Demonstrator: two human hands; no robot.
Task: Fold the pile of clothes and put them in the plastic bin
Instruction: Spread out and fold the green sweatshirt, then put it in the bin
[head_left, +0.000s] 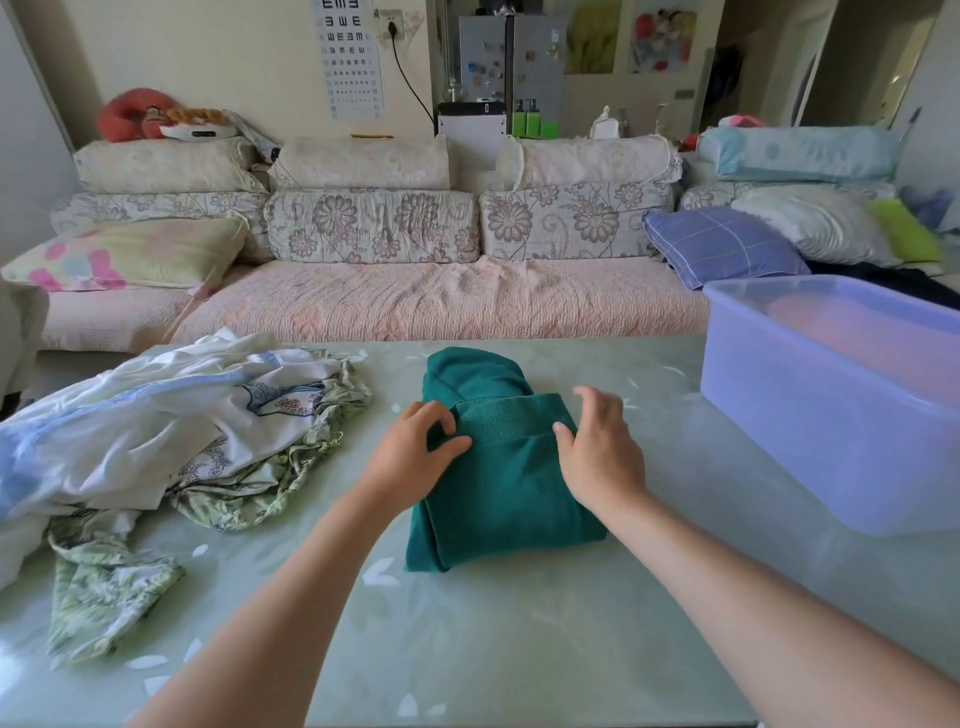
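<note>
Green sweatshirt (498, 499): folded into a compact block, lying mid-bench (467, 649), not yet binned.
Left grip (415, 452): fingers curled round the block's left edge, thumb on top.
Right grip (597, 457): loosely spread, nothing held, thumb touching the ribbed hem.
Pile of clothes (156, 426): unfolded, heaped at the left.
Plastic bin (831, 441): at the right; something pinkish is dimly seen inside.
Progress: judged early; several garments are outstanding.

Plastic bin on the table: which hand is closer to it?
Right. The right hand touches the green sweater on its right side, the side toward the plastic bin. The left hand pinches the sweater's left edge, farther away, nearer the clothes pile.
</note>
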